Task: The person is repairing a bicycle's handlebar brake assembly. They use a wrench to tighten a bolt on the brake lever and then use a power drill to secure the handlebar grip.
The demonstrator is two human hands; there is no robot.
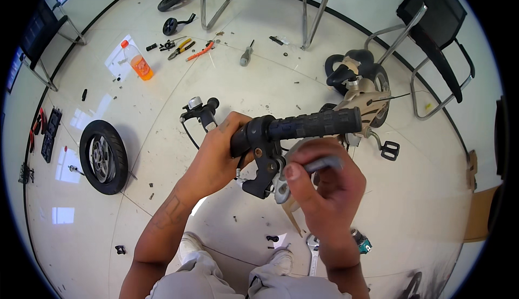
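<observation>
A black handlebar with a ribbed rubber grip [316,124] stretches across the middle. My left hand [216,150] is wrapped round the bar on the left of that grip. Below the bar hangs a black brake lever bracket [265,169], with a silver lever part [281,190] joined to it. Just right of the bracket, my right hand [332,191] is closed, thumb and fingers pinching a grey rod-like piece [323,163] smeared by motion; its kind cannot be made out. Behind lies the bike's beige frame [367,98], partly hidden by the grip.
A loose wheel [104,157] stands at left, an orange drink bottle [138,61] behind it. Pliers [181,49], a screwdriver [247,54] and small parts are scattered ahead. A wrench [313,253] and a power drill [361,241] lie near my feet. Chairs [435,15] line the wall.
</observation>
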